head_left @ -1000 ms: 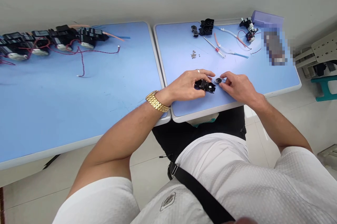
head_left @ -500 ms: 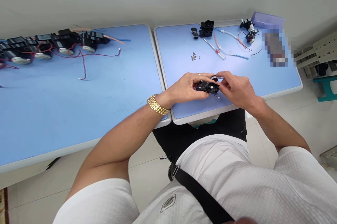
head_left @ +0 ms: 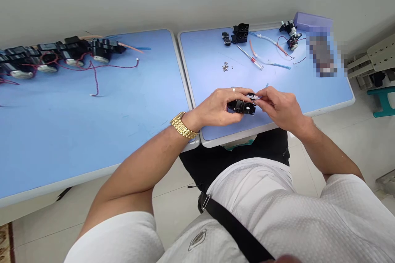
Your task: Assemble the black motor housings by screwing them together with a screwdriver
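My left hand [head_left: 219,107] is wrapped round a small black motor assembly [head_left: 242,106], just above the near part of the right table. A round black part of it with something clear across it shows by my left fingertips. At that spot my right hand [head_left: 279,104] pinches a thin clear tube [head_left: 255,97]. A bit of blue [head_left: 267,85] sticks up behind the right fingers; whether it belongs to the same tube is hidden.
On the right table [head_left: 210,86] lie small screws [head_left: 225,66], a screwdriver [head_left: 250,58], tubes [head_left: 270,63], black housings [head_left: 240,33] and another motor assembly [head_left: 290,34]. A purple box [head_left: 313,21] stands behind. Several wired motor units [head_left: 74,51] line the left table.
My right hand has drawn slightly back to the right, and the clear tube and the blue bit now show. The motor assembly has tilted a little in my left hand.
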Tool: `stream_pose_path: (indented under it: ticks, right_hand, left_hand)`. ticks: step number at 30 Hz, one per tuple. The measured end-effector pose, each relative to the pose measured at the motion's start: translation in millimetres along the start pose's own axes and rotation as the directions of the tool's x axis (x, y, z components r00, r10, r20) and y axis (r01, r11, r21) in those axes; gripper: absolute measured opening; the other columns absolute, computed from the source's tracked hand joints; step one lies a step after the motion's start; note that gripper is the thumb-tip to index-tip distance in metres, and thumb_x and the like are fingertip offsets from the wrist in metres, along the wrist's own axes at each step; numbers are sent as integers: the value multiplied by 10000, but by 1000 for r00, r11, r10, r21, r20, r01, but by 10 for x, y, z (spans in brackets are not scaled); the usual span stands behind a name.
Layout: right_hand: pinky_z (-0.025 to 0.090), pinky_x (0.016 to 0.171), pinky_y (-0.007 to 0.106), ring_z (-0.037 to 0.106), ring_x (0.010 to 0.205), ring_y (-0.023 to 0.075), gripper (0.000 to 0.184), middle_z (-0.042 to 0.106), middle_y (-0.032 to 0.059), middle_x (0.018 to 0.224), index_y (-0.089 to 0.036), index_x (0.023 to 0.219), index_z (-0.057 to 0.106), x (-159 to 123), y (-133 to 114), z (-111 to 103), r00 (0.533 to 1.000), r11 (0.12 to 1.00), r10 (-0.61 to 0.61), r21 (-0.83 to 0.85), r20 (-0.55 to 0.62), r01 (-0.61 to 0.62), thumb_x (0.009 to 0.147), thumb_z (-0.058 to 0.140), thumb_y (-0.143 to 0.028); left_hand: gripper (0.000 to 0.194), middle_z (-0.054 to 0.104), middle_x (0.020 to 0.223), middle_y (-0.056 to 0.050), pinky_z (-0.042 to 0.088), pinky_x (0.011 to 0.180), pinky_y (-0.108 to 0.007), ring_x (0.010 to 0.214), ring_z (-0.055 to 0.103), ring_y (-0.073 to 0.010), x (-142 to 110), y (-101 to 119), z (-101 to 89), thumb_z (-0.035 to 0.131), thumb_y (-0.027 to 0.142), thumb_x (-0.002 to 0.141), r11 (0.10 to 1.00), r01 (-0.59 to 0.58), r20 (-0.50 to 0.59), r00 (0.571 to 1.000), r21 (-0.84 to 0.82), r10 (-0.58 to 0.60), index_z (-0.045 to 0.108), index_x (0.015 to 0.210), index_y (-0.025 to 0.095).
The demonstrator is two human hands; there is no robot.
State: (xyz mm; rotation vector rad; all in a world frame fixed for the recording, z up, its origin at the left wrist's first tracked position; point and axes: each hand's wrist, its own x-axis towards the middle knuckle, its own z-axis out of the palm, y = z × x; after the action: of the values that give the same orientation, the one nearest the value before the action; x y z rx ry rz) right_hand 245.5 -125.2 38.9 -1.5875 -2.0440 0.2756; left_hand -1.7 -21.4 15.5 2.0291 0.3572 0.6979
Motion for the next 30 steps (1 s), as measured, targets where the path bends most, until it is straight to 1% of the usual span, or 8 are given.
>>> stream_pose_path:
  ticks: [2,5,11,15,17,21,25,30]
  right_hand:
    - [497,669,294,727,659,163,195,800,-14,812,-243,1117,712,3,-17,-10,999,995,29,93,-12,-28,1140,621,-414]
    - [525,662,285,717,614,146,173,765,-51,754,-259,1081,713,3,-61,-16,994,966,102,244,-33,-91,1104,692,-430]
    - [564,631,305,713,566,154,443,729,-63,682,-269,969,690,16,-154,-6,956,820,291,506,33,-267,1006,783,-701]
    - [559,585,309,687,532,152,524,718,-59,669,-263,937,688,35,-181,7,924,713,376,616,67,-334,940,828,-768]
    - [556,568,309,673,518,148,541,721,-56,676,-261,926,686,35,-184,11,917,689,391,638,74,-345,922,841,-780]
    - [551,584,310,684,539,150,514,715,-55,674,-263,934,688,11,-174,14,926,718,375,616,48,-323,946,831,-756]
    - [521,604,308,651,529,138,442,686,-65,661,-265,950,675,-11,-136,21,953,788,304,556,20,-263,1015,783,-689]
    - [421,610,310,526,550,146,367,584,-66,641,-276,979,623,-1,-69,2,973,927,218,296,77,-231,1102,631,-621]
  left_hand:
    - [536,812,1492,-90,682,956,-331,1270,838,-281,-5,-6,4,748,60,747,1000,-16,-8,1000,-3,16,875,1234,244]
    - [535,817,1480,-94,680,1009,-349,1273,838,-281,-8,-3,1,747,60,746,999,-29,-20,999,-17,29,873,1236,237]
    - [525,819,1477,-87,669,1081,-383,1277,835,-288,2,36,-3,774,49,729,1000,7,-15,1000,-27,-7,880,1204,246]
    - [524,811,1494,-84,658,1122,-407,1281,831,-288,3,48,8,784,54,723,999,30,5,1000,-16,-30,886,1195,256]
    - [529,806,1499,-94,650,1137,-422,1286,828,-294,-1,44,16,788,52,718,1000,23,1,1000,-20,-23,889,1197,254]
    - [532,809,1489,-115,670,1048,-383,1304,821,-305,-5,51,14,780,67,731,995,33,-23,999,-95,-35,892,1223,236]
    - [505,815,1480,-107,662,1013,-339,1320,811,-302,9,84,-18,786,90,743,972,132,-23,990,-194,-139,905,1212,232]
    - [392,842,1412,-121,656,1000,-353,1268,813,-317,51,91,-53,863,167,721,914,255,16,964,-315,-264,915,1108,197]
